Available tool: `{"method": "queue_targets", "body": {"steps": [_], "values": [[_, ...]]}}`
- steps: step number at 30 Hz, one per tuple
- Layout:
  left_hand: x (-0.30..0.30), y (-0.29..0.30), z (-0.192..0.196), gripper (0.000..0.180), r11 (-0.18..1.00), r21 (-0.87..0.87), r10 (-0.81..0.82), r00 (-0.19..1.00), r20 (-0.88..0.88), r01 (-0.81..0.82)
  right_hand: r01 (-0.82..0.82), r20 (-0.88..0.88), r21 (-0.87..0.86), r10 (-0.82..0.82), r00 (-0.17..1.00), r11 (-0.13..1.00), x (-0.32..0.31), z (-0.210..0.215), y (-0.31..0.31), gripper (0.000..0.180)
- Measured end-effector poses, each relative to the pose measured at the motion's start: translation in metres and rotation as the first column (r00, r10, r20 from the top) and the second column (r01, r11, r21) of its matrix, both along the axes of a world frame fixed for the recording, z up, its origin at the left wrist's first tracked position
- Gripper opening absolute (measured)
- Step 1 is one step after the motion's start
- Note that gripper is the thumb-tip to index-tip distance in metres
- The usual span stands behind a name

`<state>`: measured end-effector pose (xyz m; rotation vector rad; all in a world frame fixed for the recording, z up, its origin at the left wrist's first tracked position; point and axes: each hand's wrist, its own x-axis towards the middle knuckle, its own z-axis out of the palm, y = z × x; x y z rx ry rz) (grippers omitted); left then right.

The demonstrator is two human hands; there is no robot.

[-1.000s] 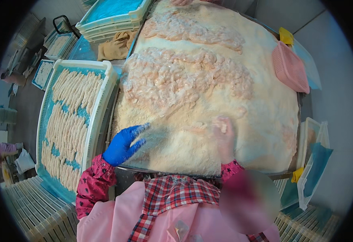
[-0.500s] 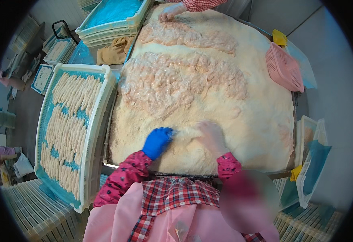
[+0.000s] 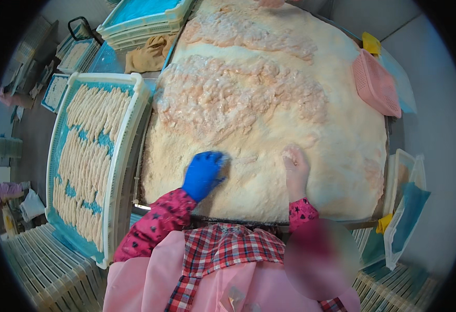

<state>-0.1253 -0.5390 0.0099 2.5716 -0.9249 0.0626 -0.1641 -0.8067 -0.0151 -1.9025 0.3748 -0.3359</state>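
Observation:
My left hand (image 3: 203,176), in a blue glove, hovers low over the pale powder with its thumb apart from the fingers. Its fingertips are slightly blurred, and I see nothing in it. My right hand (image 3: 296,167), in a thin clear glove, is closed with the fingers curled in; whatever it holds is hidden. Between the hands a small pinkish piece of raw meat (image 3: 247,159) lies on the powder. Beyond them a wide heap of wet, pinkish raw meat pieces (image 3: 223,96) spreads across the powder-covered table (image 3: 347,182).
Left of the table, a white tray (image 3: 134,99) holds rows of coated strips (image 3: 85,156) on blue lining. Behind it are stacked trays (image 3: 147,32) and a brown cloth (image 3: 152,53). A pink basket (image 3: 376,83) sits at the right edge. Another person's hand (image 3: 270,2) shows at the far edge.
My hands have moved apart, the right one away to the right and curled closed. The whitish strip between them is gone from there. The other person's hand has shifted right and mostly out of view.

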Motion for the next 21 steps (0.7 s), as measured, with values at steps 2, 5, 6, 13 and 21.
{"method": "queue_targets", "body": {"steps": [2, 5, 6, 13, 21], "values": [[0.003, -0.016, -0.021, 0.038, 0.999, -0.013, -0.047, 0.996, 0.070, 0.048, -0.104, 0.116, -0.212, 0.131, 0.985, 0.972, 0.005, 0.006, 0.016, 0.029], [0.003, -0.019, -0.030, 0.025, 0.892, -0.289, 0.232, 0.899, -0.370, -0.349, -0.373, -0.021, -0.480, 0.415, 0.910, 0.794, 0.000, 0.032, 0.023, 0.027], [0.002, -0.015, -0.032, 0.020, 0.699, -0.427, 0.211, 0.737, -0.642, -0.573, -0.400, -0.059, -0.277, 0.400, 0.915, 0.874, -0.004, 0.029, 0.019, 0.029], [-0.034, -0.054, 0.019, 0.062, 0.312, -0.808, -0.477, 0.653, -0.587, -0.499, -0.328, 0.211, -0.553, 0.509, 0.834, 0.766, 0.009, 0.048, 0.111, 0.061], [-0.015, -0.034, -0.011, 0.046, -0.151, -0.329, -0.655, 0.344, -0.673, -0.932, -0.586, 0.093, -0.258, 0.624, 0.776, 0.768, 0.029, 0.075, 0.100, 0.049]]}}
